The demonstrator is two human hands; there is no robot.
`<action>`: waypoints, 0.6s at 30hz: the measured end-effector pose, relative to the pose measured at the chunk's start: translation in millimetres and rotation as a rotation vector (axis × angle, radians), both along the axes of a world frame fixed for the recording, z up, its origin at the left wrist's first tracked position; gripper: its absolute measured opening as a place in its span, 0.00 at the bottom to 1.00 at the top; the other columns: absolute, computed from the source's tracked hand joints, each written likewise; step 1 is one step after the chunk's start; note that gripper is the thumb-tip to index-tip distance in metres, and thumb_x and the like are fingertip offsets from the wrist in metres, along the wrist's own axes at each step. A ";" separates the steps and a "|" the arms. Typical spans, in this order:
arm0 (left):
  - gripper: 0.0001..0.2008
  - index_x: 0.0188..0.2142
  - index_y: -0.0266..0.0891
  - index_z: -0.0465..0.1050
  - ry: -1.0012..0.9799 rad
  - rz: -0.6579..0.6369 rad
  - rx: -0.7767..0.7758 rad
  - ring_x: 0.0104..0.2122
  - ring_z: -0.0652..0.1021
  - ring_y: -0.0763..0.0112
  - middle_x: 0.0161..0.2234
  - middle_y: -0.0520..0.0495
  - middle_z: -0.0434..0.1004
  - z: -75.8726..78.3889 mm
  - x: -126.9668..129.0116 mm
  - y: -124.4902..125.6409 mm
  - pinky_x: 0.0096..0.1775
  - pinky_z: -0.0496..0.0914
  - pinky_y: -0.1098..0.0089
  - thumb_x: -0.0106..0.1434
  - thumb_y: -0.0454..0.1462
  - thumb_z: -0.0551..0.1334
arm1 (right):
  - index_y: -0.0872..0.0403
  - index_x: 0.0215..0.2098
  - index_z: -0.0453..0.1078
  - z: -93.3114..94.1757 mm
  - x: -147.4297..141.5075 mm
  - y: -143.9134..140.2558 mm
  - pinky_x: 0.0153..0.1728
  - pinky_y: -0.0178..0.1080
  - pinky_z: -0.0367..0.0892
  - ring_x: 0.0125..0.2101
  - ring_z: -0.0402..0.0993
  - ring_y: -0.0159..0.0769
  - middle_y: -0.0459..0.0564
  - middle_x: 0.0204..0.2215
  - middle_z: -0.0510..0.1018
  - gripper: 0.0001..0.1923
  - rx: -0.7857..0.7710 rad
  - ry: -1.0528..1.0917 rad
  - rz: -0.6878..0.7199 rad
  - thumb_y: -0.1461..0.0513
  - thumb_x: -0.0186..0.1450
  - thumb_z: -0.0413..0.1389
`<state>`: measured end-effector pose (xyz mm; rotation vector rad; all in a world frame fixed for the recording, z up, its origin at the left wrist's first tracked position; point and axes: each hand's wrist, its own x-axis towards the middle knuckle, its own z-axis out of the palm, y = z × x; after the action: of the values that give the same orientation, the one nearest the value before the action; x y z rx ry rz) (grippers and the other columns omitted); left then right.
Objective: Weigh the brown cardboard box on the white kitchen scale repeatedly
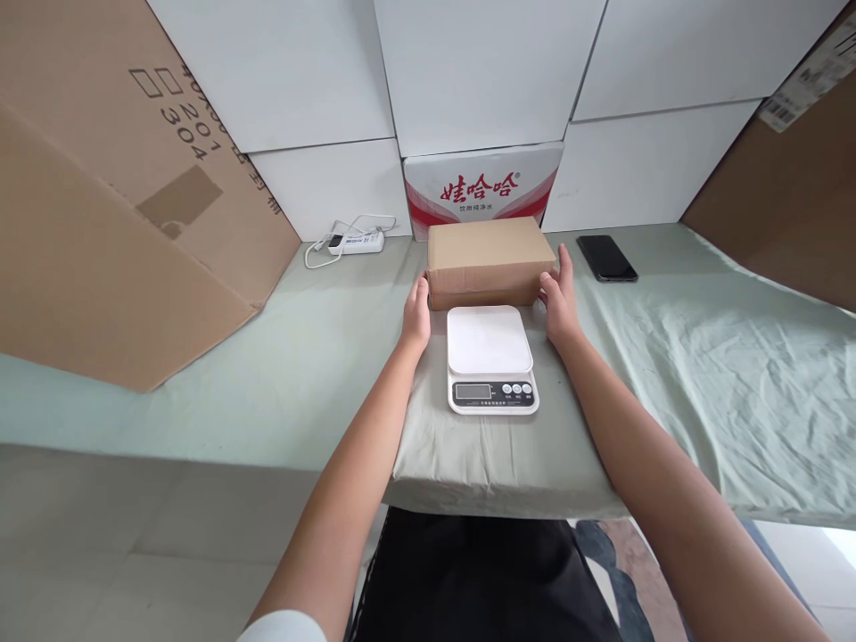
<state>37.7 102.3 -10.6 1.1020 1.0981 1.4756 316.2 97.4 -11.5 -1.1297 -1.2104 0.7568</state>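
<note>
Brown cardboard box (491,259) is the thing between the two hands in the head view, sitting just behind a white kitchen scale (489,341) and in front of a red-and-white carton (482,185), over a pale green cloth (334,357). Whether its underside rests fully on the cloth is hard to tell, since the scale covers part of its lower edge. The left hand (417,316) lies along the box's left end, thumb up near the front corner, most of its fingers hidden. The right hand (560,299) cups the right end, thumb by the front corner and a finger raised beside it. Between them the hands hold the box, spread to its full length.

Its walls look stiff and flat, so it should keep its shape under a moderate squeeze, though hard pressure could dent the ends. Plain, matt card ought to grip well rather than slip. The weight cannot be judged, as the contents are hidden. Both short ends, held low and level, seem the best hold.
</note>
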 end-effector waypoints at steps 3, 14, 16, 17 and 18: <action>0.36 0.71 0.45 0.77 0.005 -0.022 0.028 0.79 0.70 0.54 0.76 0.43 0.75 1.1 0.7 -1.0 0.79 0.64 0.59 0.77 0.63 0.56 | 0.38 0.84 0.48 0.6 -0.4 -0.6 0.80 0.66 0.62 0.79 0.63 0.58 0.52 0.80 0.67 0.58 -0.010 -0.042 0.011 0.30 0.63 0.59; 0.35 0.70 0.47 0.77 0.013 -0.015 0.004 0.80 0.69 0.54 0.78 0.45 0.73 0.9 0.1 -1.1 0.80 0.62 0.58 0.77 0.64 0.57 | 0.38 0.83 0.47 2.4 -5.6 -2.1 0.81 0.66 0.59 0.78 0.65 0.57 0.53 0.78 0.70 0.58 0.001 0.016 -0.008 0.31 0.62 0.61; 0.35 0.70 0.47 0.77 0.018 -0.035 0.027 0.79 0.70 0.54 0.77 0.45 0.74 0.8 0.3 -1.4 0.79 0.64 0.57 0.77 0.63 0.56 | 0.38 0.81 0.52 1.9 -5.4 -2.2 0.82 0.66 0.58 0.79 0.62 0.57 0.52 0.80 0.67 0.57 -0.009 0.015 -0.006 0.31 0.62 0.61; 0.35 0.70 0.48 0.77 0.018 -0.047 0.039 0.79 0.71 0.54 0.76 0.45 0.75 0.7 0.4 -1.6 0.79 0.65 0.58 0.77 0.63 0.56 | 0.37 0.81 0.53 1.8 -5.1 -2.4 0.82 0.66 0.58 0.80 0.61 0.57 0.51 0.81 0.65 0.55 -0.011 0.002 -0.001 0.31 0.62 0.61; 0.35 0.70 0.48 0.77 0.017 -0.054 0.047 0.79 0.71 0.54 0.76 0.45 0.76 0.7 0.5 -1.8 0.78 0.65 0.58 0.78 0.63 0.55 | 0.37 0.80 0.55 1.8 -5.0 -2.7 0.82 0.66 0.58 0.80 0.60 0.57 0.50 0.81 0.64 0.54 -0.005 -0.021 0.006 0.31 0.63 0.61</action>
<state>38.2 100.5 -10.0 1.1703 1.0418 1.4585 311.2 94.7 -9.7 -1.1414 -1.2301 0.7549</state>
